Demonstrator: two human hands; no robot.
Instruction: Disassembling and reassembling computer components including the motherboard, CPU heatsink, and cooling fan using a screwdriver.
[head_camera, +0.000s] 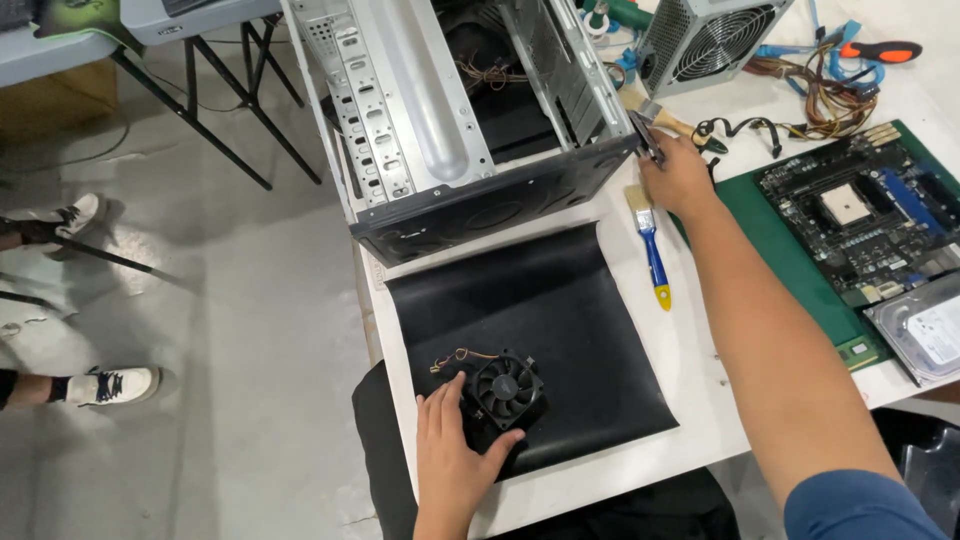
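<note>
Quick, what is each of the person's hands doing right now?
Left hand: open, resting against the black cooler fan.
Right hand: closed on a small brush at the computer case corner.

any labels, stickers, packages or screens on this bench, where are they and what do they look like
Hard drive label: far right table edge, white rectangle on the silver drive, print too small to read.
Fan hub sticker: small dark round disc at the centre of the black cooler fan by the left hand.
No packages or screens visible.
</note>
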